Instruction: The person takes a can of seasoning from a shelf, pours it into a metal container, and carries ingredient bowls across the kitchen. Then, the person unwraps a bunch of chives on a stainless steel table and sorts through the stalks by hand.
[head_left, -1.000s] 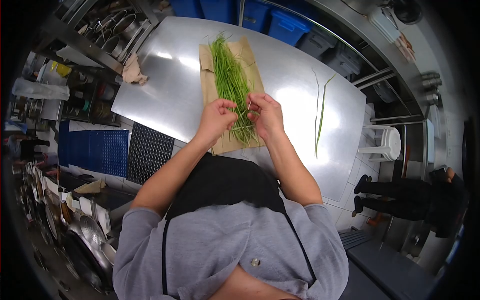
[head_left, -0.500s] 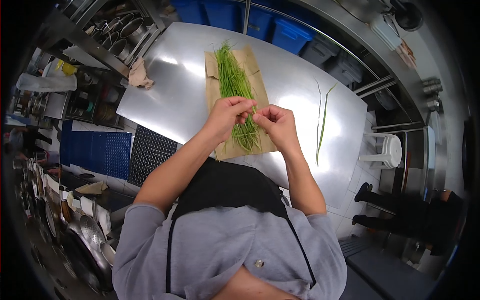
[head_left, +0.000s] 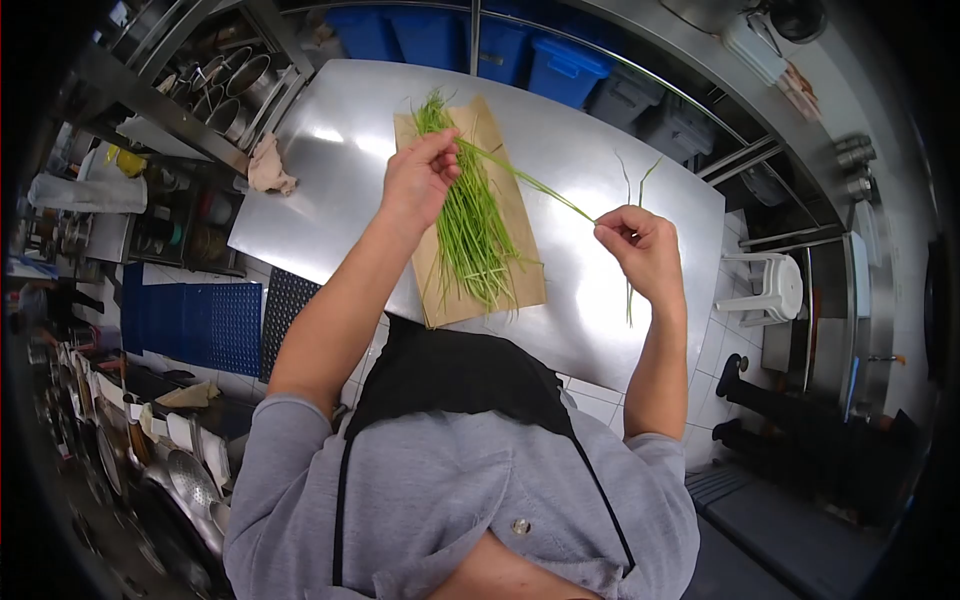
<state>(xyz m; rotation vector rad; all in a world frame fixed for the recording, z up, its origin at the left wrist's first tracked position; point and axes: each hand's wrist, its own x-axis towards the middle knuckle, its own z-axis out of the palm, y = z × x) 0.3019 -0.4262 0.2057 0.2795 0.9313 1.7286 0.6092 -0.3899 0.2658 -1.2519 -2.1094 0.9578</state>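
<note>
A long green chive stalk (head_left: pixel 532 183) is stretched between my two hands, slanting down to the right. My left hand (head_left: pixel 420 185) pinches its upper end over the bunch, and my right hand (head_left: pixel 645 255) pinches the lower end above the bare metal to the right. The bunch of chives (head_left: pixel 475 235) lies lengthwise on a flattened brown paper bag (head_left: pixel 530 285), partly covered by my left hand. A few separate stalks (head_left: pixel 648 172) lie on the table at the right, partly hidden behind my right hand.
The steel table (head_left: pixel 320 200) carries the bag, with a crumpled cloth (head_left: pixel 268 168) at its left edge. Blue bins (head_left: pixel 568 72) stand beyond the far edge. To the right are a white stool (head_left: pixel 770 290) and another person's dark-clothed legs (head_left: pixel 770 405). Pots (head_left: pixel 250 80) sit on a left shelf.
My hands were close together over the bunch. They have moved apart, the right one to the right and the left one up and left, with a stalk now spanning them.
</note>
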